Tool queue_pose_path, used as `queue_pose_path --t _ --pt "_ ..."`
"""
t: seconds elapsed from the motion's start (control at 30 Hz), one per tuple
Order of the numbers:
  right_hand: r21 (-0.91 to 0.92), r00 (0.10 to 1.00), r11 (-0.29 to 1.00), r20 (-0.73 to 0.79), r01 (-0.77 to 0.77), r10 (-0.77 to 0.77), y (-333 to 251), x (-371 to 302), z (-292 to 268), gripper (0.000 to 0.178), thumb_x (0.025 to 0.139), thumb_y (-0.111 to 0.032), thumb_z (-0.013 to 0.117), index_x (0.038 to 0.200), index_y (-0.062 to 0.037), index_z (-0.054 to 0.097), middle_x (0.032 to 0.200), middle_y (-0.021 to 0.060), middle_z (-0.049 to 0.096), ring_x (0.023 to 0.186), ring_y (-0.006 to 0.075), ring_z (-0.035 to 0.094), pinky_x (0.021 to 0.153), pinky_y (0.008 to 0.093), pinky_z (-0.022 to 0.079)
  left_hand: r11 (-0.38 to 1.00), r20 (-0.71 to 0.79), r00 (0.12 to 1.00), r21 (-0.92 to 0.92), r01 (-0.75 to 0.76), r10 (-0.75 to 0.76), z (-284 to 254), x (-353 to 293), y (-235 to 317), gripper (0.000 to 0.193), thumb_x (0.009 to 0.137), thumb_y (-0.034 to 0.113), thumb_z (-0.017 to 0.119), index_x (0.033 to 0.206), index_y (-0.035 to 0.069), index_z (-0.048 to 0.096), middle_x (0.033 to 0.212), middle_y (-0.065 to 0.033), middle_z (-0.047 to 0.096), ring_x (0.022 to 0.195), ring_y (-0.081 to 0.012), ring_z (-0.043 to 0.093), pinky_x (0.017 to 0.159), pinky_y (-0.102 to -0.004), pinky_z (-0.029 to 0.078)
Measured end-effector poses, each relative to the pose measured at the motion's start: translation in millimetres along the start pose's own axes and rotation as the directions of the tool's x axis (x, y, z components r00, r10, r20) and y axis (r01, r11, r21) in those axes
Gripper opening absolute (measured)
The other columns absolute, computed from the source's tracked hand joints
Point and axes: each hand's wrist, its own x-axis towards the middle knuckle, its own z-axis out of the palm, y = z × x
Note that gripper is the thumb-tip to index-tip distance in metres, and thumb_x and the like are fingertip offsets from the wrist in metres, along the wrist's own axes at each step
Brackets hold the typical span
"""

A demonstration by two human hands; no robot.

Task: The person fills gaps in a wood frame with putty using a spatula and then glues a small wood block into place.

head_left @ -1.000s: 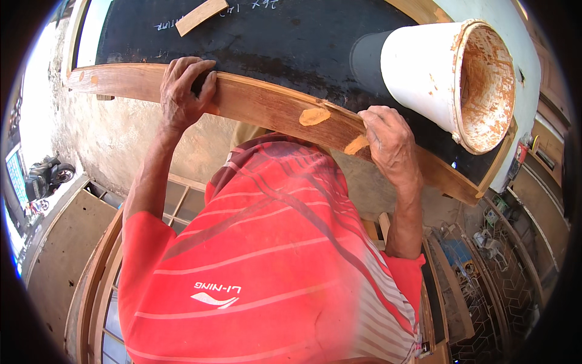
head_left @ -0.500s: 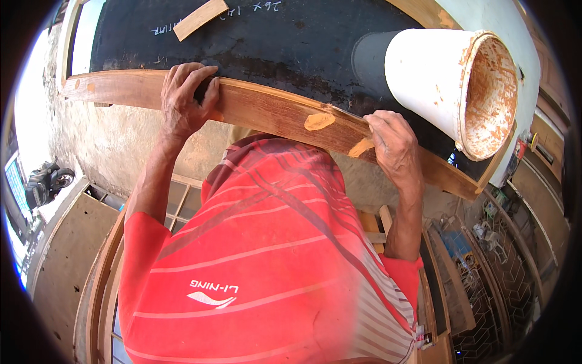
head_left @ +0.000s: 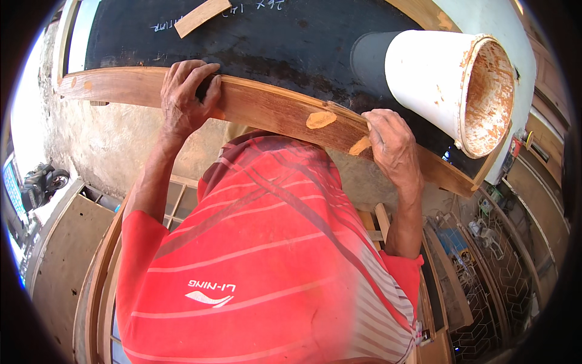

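Note:
A long brown wooden frame rail [head_left: 267,106] with light orange filler patches [head_left: 321,119] runs across in front of my body. It borders a black panel [head_left: 273,54]. My left hand [head_left: 187,100] holds the rail left of the middle, its fingers curled at the inner edge and its thumb apart from them. Farther right, my right hand [head_left: 393,142] has its bent fingers closed at the rail's upper edge, beside a filler patch. Whether anything small lies under those fingers is hidden.
A white bucket [head_left: 427,79], smeared orange inside, lies on its side on the panel at right. A short wood strip [head_left: 203,17] rests at the panel's far side. Wooden frames [head_left: 100,285] stand below left, and planks and wires [head_left: 485,236] lie at right. A motorbike [head_left: 43,185] is far left.
The view has shifted slightly, moving the panel and bucket a little in the picture. Both hands keep the same places on the rail.

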Motion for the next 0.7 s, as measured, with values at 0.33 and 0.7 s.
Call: queue_pose_path --t 0.33,0.7 --pt "-0.015 0.999 1.000 0.034 -0.018 0.019 -1.2 -9.3 -5.0 0.024 0.091 0.003 0.071 0.115 0.0005 0.073 0.108 0.0153 0.071 0.100 0.0355 0.070 0.088 0.0459 0.056 1.000 0.001 1.000 0.001 -0.016 0.016 -1.5 2.1 2.8 0.025 0.087 0.010 0.081 0.111 0.008 0.077 0.107 -0.0092 0.071 0.101 -0.0300 0.068 0.091 -0.0429 0.055" --pt "-0.042 0.999 0.999 0.034 0.024 -0.022 -6.9 6.1 0.8 0.024 0.091 0.000 0.071 0.115 -0.0016 0.075 0.109 0.0123 0.072 0.099 0.0334 0.069 0.087 0.0452 0.054 1.000 0.004 1.000 -0.010 -0.023 0.023 -3.3 2.8 2.5 0.023 0.088 0.007 0.079 0.111 0.005 0.077 0.106 -0.0112 0.072 0.100 -0.0312 0.068 0.090 -0.0431 0.055"
